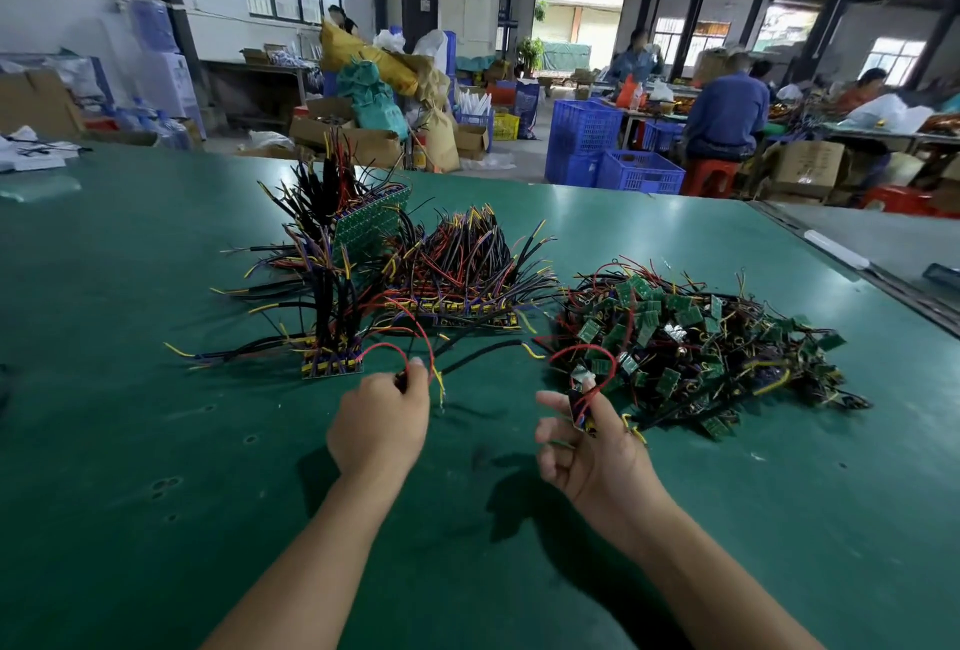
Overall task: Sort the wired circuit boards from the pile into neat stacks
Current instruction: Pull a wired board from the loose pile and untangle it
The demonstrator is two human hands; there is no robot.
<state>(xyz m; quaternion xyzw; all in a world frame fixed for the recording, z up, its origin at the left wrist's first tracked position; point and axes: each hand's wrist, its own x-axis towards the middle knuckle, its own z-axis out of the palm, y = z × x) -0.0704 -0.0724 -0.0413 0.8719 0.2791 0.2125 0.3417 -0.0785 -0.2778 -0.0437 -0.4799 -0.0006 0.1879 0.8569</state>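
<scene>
On the green bench mat (156,285), both hands work between the loose pile (701,337) at right and the aligned stacks (457,306) at left. The right hand (587,452) pinches one wired circuit board (577,407) upright between thumb and fingers, its red lead (597,353) arching toward the pile, probably to free tangles. The left hand (379,420) is curled round a second red loop (387,348) just beside the nearest stack (332,366), likely for placement.
</scene>
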